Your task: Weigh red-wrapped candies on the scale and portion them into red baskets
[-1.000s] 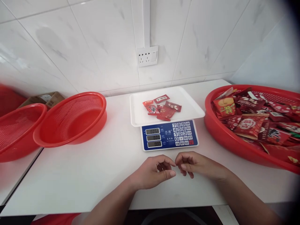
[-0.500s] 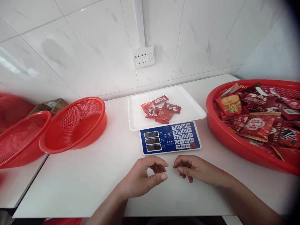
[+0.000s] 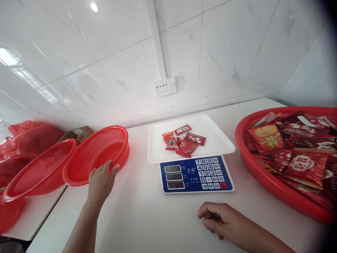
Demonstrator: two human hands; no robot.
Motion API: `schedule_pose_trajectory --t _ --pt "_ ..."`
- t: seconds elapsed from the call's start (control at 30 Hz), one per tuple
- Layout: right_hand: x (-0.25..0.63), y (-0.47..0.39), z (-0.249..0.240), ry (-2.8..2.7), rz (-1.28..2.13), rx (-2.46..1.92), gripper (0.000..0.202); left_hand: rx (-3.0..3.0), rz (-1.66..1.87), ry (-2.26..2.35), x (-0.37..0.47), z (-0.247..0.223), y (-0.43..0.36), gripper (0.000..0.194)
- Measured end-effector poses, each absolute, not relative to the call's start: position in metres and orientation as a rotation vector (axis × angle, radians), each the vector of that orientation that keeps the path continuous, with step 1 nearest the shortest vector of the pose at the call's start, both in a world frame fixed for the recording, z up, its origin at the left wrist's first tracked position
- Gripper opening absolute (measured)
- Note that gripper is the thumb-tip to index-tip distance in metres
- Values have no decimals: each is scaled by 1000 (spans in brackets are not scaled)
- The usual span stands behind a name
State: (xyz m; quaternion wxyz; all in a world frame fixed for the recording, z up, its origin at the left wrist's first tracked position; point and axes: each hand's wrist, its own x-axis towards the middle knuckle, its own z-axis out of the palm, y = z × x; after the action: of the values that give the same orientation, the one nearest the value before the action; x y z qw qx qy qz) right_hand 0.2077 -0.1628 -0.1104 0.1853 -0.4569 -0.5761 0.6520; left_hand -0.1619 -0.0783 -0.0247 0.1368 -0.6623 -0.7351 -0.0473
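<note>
At the near rim of a red perforated plastic basket [image 3: 116, 135] on the left is my left hand [image 3: 101, 182]. Its fingers stretch over the rim and the thumb stands apart; a firm grip does not show. My right hand [image 3: 221, 221] hovers over or rests on the white table below the scale, loosely curled with a gap between thumb and fingers and nothing visible in it. Between the hands stands a blue-fronted digital scale [image 3: 191, 175]. On its white tray [image 3: 216, 140] lie several small red snack packets [image 3: 188, 146].
A large red basket [image 3: 252, 179] full of snack packets [image 3: 302, 163] stands at the right. Farther left is a second red basket [image 3: 50, 184], with red plastic bags [image 3: 34, 138] and a cardboard box [image 3: 84, 133] behind. A tiled wall with a socket [image 3: 165, 87] closes the back.
My left hand has moved from in front of the scale leftward to the basket's rim. The right hand stays in front of the scale. The view has tilted up and shifted left.
</note>
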Motion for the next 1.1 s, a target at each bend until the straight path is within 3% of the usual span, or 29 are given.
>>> schedule_pose_trajectory --t 0.3,0.43,0.53,0.67,0.73,0.87,1.1 --pt "207 -162 -114 -1608 1833 -1255 18 -2277 -228 -2062 -95 -5 -97 51" --pt "206 -161 -115 -1577 1859 -1253 19 -2641 -317 -1780 -55 20 -72 51" --pt "207 -160 -115 -1555 1865 -1235 20 -2981 -237 -1618 -19 31 -33 61" --pt "208 -159 -115 -1540 1847 -1230 22 -3094 91 -1715 15 31 18 91" --pt "208 -159 -114 -1529 1843 -1228 23 -3107 245 -1724 21 27 33 95" --pt "206 -160 -110 -1534 1830 -1247 22 -3104 263 -1668 19 21 36 79" --pt "204 -163 -108 -1534 1806 -1285 22 -3003 -149 -1756 4 19 14 44"
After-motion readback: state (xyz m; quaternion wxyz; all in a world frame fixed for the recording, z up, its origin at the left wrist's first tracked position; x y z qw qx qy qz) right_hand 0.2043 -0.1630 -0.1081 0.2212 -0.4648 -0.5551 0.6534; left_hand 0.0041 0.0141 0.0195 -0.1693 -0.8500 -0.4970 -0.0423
